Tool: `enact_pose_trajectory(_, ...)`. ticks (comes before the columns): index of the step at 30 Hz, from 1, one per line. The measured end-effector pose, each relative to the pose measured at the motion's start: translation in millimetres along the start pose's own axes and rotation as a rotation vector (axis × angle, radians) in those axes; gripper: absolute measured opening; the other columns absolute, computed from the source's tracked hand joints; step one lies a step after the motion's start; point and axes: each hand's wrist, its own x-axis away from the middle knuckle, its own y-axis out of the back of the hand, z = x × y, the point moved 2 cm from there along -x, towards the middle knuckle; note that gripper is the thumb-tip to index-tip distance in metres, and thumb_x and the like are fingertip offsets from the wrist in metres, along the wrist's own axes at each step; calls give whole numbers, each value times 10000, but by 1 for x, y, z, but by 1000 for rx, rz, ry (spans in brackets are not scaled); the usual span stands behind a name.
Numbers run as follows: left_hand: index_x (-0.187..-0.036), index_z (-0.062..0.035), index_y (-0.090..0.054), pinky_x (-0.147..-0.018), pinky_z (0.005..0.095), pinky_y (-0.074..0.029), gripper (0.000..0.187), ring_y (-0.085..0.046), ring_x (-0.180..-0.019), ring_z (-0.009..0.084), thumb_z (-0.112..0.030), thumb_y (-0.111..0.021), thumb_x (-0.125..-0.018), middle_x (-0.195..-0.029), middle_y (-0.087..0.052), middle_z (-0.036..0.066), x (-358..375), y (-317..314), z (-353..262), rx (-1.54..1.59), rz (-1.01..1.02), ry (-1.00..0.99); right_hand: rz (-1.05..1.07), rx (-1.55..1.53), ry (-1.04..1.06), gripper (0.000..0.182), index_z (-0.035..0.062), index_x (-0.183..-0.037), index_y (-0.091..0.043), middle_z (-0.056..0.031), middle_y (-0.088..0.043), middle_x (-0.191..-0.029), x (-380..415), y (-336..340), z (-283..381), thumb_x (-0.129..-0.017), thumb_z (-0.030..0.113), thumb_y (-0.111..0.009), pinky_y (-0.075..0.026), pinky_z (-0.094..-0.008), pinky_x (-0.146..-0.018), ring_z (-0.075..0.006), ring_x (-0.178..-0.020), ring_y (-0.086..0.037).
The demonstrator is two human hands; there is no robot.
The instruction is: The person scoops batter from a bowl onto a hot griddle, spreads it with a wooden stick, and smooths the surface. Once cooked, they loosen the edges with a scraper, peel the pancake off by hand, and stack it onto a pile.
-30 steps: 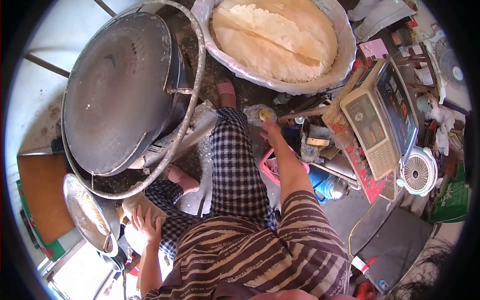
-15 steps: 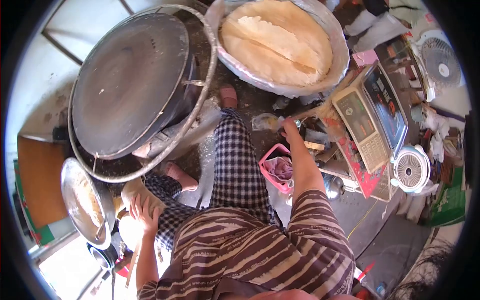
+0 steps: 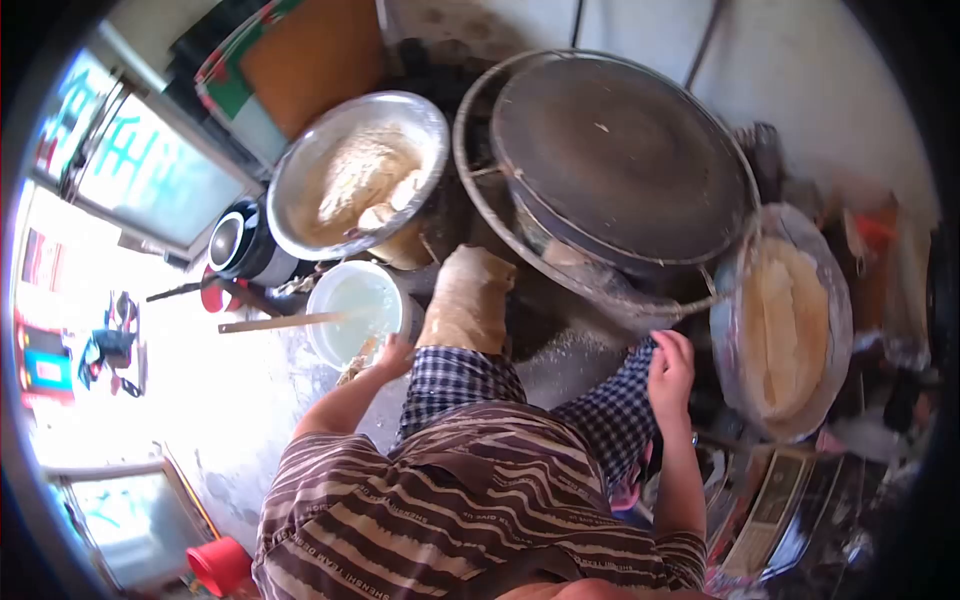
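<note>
Head view. The person sat facing the round dark griddle (image 3: pixel 622 160), taken here as landmark. Left hand (image 3: pixel 392 355), below-left of the griddle, rested at the rim of the white bucket (image 3: pixel 360 312); it seemed loosely curled, possibly on a small item, but its grip could not be read. A wooden stick (image 3: pixel 285 321) lay across the bucket. Right hand (image 3: pixel 670 372), below the griddle, lay loosely open on the checked knee (image 3: pixel 610 410), holding nothing. Metal bowl of batter (image 3: pixel 355 170) stood left of the griddle; basin of flatbreads (image 3: pixel 790 325) to its right.

Judged step: readying between rounds. The next move likely calls for reaching to the batter.
</note>
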Motion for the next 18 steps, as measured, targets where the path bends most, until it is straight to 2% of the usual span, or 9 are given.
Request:
enact_pose_trajectory(1,-1209,-136,-538,-961,471,-399,473,-446,-1150,394,-212,-632,-751,-1247,-423,197,38,22,-18,70,-31,50,57,-11,87,245,30,-1009,-619,-137,-580,-1025,-15,-12,28,-782,-9,-535,-450,-377,-843,-309,-961,-553)
enact_pose_trajectory(3,-1130,-115,-560,-919,451,-433,381,-478,-1101,374,-70,-517,-755,-1196,-428,178,50,-2,5,-10,-147,29,225,-167,197,227,30,-990,-619,-121,-578,-1019,-31,-43,67,-773,-2,-557,-454,-377,-834,-304,-946,-549)
enact_pose_trajectory(5,-1112,-105,-568,-925,466,-406,354,-463,-1127,347,-76,-521,-763,-1173,-455,162,81,24,6,-14,-159,36,384,-250,302,216,29,-974,-619,-109,-578,-1004,-41,-72,105,-766,-3,-571,-456,-380,-829,-302,-942,-547)
enact_pose_trajectory(8,-1118,-202,-586,-924,509,-322,343,-420,-1160,297,-119,-531,-789,-1138,-489,106,110,36,37,-384,-438,-4,558,-318,437,200,30,-968,-622,-105,-578,-997,-45,-113,149,-777,13,-567,-461,-377,-828,-293,-957,-543)
enact_pose_trajectory(11,-1089,-206,-596,-882,485,-374,313,-469,-1111,299,-111,-518,-801,-1134,-495,85,121,41,67,-215,-366,200,663,-363,554,203,28,-962,-624,-103,-578,-978,-38,-143,176,-762,28,-587,-452,-377,-844,-282,-961,-538)
enact_pose_trajectory(12,-1053,-177,-593,-810,446,-439,268,-533,-1022,307,-106,-513,-807,-1064,-530,105,115,33,83,-36,-343,244,690,-389,578,201,28,-953,-631,-101,-580,-967,-35,-149,181,-755,26,-594,-450,-377,-844,-277,-958,-536)
enact_pose_trajectory(15,-1015,-158,-592,-762,417,-477,225,-572,-933,317,-106,-515,-811,-985,-556,138,95,35,109,119,-331,209,787,-456,573,163,32,-937,-656,-107,-588,-977,-33,-158,191,-788,42,-590,-470,-352,-812,-260,-950,-568)
enact_pose_trajectory(16,-944,-105,-586,-758,422,-480,144,-575,-907,322,-116,-525,-814,-910,-566,156,106,79,82,144,-485,107,877,-551,465,204,47,-1015,-629,-108,-591,-984,-33,-164,191,-823,93,-582,-478,-356,-806,-258,-955,-578)
enact_pose_trajectory(18,-960,-76,-596,-746,413,-486,171,-587,-864,315,-140,-572,-803,-913,-585,130,107,138,40,264,-616,34,1048,-738,240,307,77,-1173,-574,-108,-596,-998,-35,-181,189,-891,197,-565,-494,-363,-795,-255,-967,-599)
